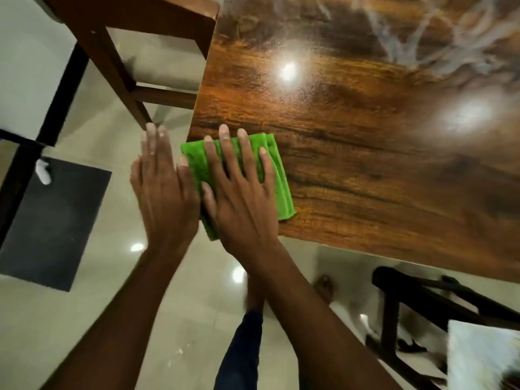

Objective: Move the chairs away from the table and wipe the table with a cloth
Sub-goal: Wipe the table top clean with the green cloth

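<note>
A folded green cloth (pixel 275 175) lies on the near left corner of the glossy wooden table (pixel 365 142), partly hanging over its edge. My right hand (pixel 239 198) presses flat on the cloth with fingers spread and straight. Just left of the corner, beside the cloth, my left hand (pixel 161 190) hovers flat above the floor, its fingers straight and holding nothing. A brown wooden chair (pixel 123 52) stands at the table's left end, close to the edge. A dark chair (pixel 422 305) with a pale seat is at the lower right, a little off the table's near side.
The floor is pale glossy tile (pixel 98 319) with light reflections. A dark mat (pixel 56 220) lies on the left. A dark-framed piece of furniture (pixel 42 130) runs along the far left. My legs and bare feet (pixel 253 299) are below the table edge.
</note>
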The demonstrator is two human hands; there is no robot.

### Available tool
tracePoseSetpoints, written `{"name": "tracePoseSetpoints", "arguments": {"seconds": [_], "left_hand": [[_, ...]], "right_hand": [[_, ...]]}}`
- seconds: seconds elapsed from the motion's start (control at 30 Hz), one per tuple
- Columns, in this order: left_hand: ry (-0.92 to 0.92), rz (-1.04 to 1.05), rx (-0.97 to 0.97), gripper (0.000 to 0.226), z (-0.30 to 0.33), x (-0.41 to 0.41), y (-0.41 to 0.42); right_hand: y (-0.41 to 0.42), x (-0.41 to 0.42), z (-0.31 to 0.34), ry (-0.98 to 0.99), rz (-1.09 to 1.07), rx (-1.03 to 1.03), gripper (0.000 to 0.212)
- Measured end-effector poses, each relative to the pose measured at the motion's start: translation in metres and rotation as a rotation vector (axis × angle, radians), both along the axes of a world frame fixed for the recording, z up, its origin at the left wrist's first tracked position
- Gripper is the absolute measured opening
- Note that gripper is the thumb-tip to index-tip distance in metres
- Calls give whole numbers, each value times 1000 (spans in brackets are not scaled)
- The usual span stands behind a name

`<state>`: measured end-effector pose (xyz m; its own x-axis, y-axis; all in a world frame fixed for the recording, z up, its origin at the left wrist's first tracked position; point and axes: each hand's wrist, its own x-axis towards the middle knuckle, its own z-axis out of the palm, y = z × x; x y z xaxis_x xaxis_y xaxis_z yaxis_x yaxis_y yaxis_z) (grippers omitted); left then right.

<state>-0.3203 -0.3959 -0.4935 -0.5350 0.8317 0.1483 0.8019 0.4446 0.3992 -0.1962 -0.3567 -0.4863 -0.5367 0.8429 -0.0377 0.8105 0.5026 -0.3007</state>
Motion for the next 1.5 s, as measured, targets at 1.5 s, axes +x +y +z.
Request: {"name": "tracePoseSetpoints", "arguments": {"seconds": [1.5], "left_hand": [[125, -756, -40, 65, 0, 367, 141]], "right_hand": [[139, 506, 6, -39, -384, 97, 62]]}}
